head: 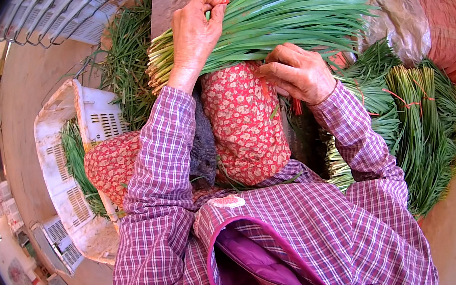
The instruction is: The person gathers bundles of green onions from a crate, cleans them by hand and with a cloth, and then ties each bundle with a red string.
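A large bunch of garlic chives lies crosswise before me, pale stem ends to the left and green leaf tips to the right. Across its stem side rests my left hand, thumb and forefinger pinching a small red tie. My right hand is below the leaves, beside my knee in a red floral cover. Its fingers are curled; whether they grip anything is hidden. Just under that hand hang red strips.
Tied chive bundles are piled at the right, near a red woven sack and clear plastic. At the left stand a dirty white crate holding greens and a heap of loose leaves. A wire rack is at upper left.
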